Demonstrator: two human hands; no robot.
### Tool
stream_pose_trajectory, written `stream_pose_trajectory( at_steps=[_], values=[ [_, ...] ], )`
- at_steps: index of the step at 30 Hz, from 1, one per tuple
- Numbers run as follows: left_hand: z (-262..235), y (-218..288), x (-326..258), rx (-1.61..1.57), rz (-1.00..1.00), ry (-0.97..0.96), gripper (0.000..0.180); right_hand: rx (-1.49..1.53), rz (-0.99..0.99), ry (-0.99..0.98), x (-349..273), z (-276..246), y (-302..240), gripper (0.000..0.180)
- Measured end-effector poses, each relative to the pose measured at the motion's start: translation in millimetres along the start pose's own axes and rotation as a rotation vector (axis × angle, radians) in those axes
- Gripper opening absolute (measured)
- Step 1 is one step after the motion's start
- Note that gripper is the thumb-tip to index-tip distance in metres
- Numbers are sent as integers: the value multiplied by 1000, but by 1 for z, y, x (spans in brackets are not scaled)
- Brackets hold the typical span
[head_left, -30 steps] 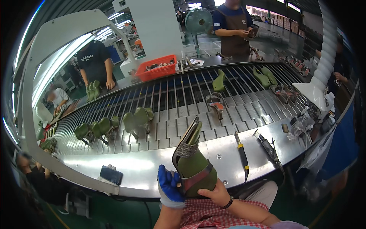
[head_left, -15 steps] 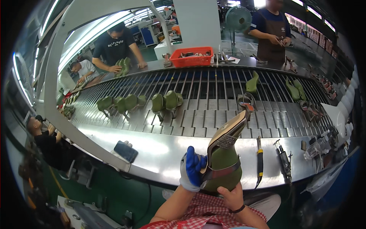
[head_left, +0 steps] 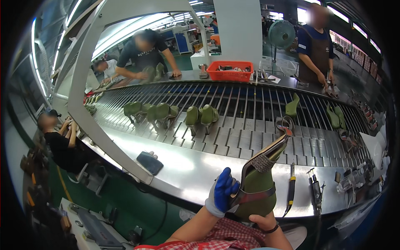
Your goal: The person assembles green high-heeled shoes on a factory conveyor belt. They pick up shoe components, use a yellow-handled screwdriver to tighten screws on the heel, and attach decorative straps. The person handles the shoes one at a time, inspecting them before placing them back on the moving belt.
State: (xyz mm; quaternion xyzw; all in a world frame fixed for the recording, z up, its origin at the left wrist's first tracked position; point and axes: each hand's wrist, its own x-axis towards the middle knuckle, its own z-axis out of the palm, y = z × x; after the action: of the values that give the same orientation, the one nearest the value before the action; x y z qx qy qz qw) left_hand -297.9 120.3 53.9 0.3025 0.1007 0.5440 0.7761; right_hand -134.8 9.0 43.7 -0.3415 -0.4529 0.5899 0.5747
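A high-heeled sandal [head_left: 262, 163] sits on a green shoe last [head_left: 257, 208], tilted with its toe up and away from me. It has a glittery toe band and a dark strap [head_left: 254, 196] across the last. My left hand [head_left: 223, 193], in a blue and grey glove, is closed at the heel side, its fingers curled by the strap's end. What they pinch is hidden. My bare right hand [head_left: 265, 221] grips the lower end of the last from the right, thumb against it.
Over the slatted conveyor [head_left: 237, 139] stand several green lasts with shoes [head_left: 156, 111]. Black-yellow pliers-like tool [head_left: 291, 189], a metal tool [head_left: 316, 192] and a phone [head_left: 150, 162] lie on the steel edge. Across are a red basket [head_left: 230, 75] and two co-workers [head_left: 143, 54].
The view has turned a little left, so the scene sits farther right. My grip on the last looks the same. The co-worker at the far right has lowered their hands toward the table.
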Motion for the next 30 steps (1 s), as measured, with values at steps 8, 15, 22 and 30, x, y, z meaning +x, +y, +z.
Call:
stream_pose_trajectory(
  at_steps=[8, 15, 22, 30],
  values=[
    [31, 25, -5, -110, -137, 194, 33, 157, 71, -81, 0, 9, -1, 71],
    [31, 21, 2, -93, -167, 392, 41, 246, 178, -34, -3, 22, -1, 66],
    [26, 33, 7, -145, -321, 497, 50, 270, 185, -94, 11, 11, 5, 64],
    [-6, 23, 38, -166, -430, 474, 49, 525, 213, 94, 6, 45, 10, 56]
  ],
)
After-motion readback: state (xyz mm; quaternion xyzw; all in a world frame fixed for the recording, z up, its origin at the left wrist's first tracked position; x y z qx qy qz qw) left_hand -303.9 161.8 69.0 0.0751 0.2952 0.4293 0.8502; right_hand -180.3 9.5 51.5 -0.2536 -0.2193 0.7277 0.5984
